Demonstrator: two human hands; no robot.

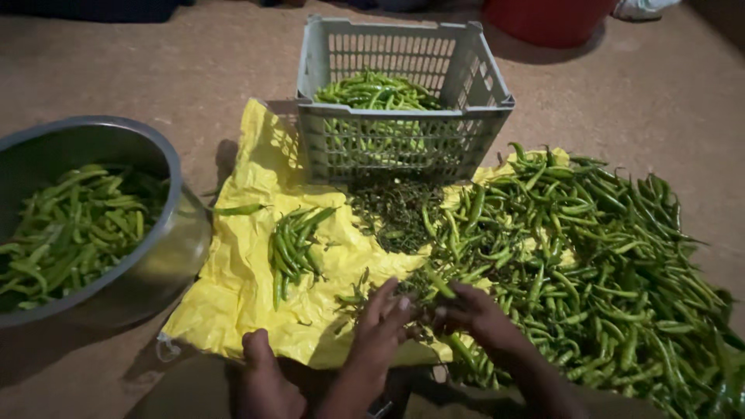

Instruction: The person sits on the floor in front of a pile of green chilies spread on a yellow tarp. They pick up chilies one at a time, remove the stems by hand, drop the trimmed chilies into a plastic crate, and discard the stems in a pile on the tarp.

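Far left: round steel bowl [174, 225] on the floor, about half full of loose green chillies [74, 233]. It sits within arm's reach of the left side, likely so finished pieces can be dropped in without shifting position.

Next: crumpled yellow plastic sheet [240, 287] spread flat on the brown floor [194, 62], probably to keep the produce off the dirt. On it lies a small bundle of long green chillies [293, 244], set apart from everything else, so it looks like a separate sort batch.

Centre back: grey slatted plastic crate [403, 136], standing on the sheet's far edge, partly filled with more green chillies [376, 91]. Just in front of it is a dark patch of small stem bits and scraps [392, 209], a waste heap kept between the sorted and unsorted stock.

Bottom centre: a bare foot [260, 365] rests at the sheet's near edge, so the person is sitting on the floor.

Left hand [382, 324]: fingers straight and loosely together, tips meeting the right hand. Right hand [473, 310]: fingers curled in, pinching a single green chilli [441, 283] that pokes up between the two hands, just above the sheet. Grip at one end suits plucking the stalk.

Right: large unsorted pile of long green chillies [605, 264], touching the right hand, so feed stock is directly to hand.

Top edge: red tub [547, 19], part in view only.
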